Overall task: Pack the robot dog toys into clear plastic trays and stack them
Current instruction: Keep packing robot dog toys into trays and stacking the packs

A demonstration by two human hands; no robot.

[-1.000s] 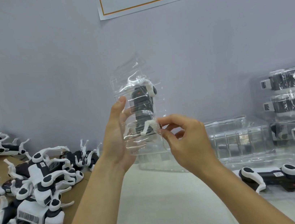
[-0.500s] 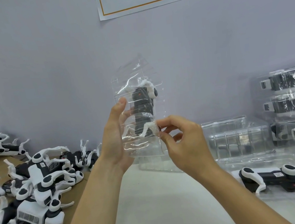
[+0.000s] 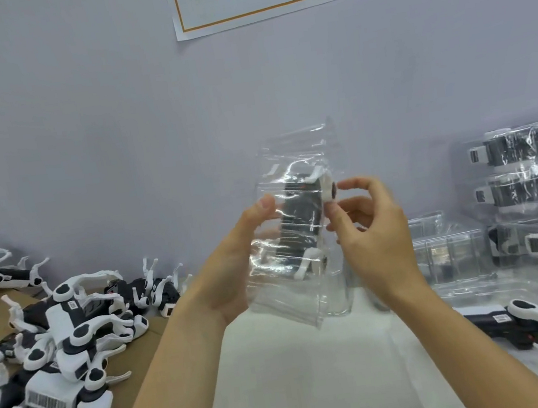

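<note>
Since the earlier frame the right hand (image 3: 374,234) has been shifted from the lower leg of the robot dog toy (image 3: 301,220) up to its upper end, and the clear plastic tray (image 3: 294,231) has been tilted a little more, its top leaning to the right. The tray is held up in the air in front of the wall, above the white table surface (image 3: 306,382), with the toy seated inside it.

The left hand (image 3: 241,263) is wrapped round the tray's left edge from behind, thumb laid on the front face and the other fingers hidden by the plastic. The right hand is half curled, its thumb and forefinger closed lightly on the white round joint at the toy's upper right — whether a firm pinch is made or only a touch cannot be told.

The tray's long axis is stood nearly upright, so the toy lies lengthwise between the two hands, left hand beside the middle, right hand at the top corner. The seating of that upper leg appears to be the step in hand — the right hand is the nearer one for it.

Loose robot dog toys (image 3: 65,339) are heaped on the brown cardboard (image 3: 140,405) at the left. At the right, packed trays (image 3: 534,180) are stacked, empty trays (image 3: 450,247) stand beside them, and one more toy (image 3: 516,324) lies on the table.
</note>
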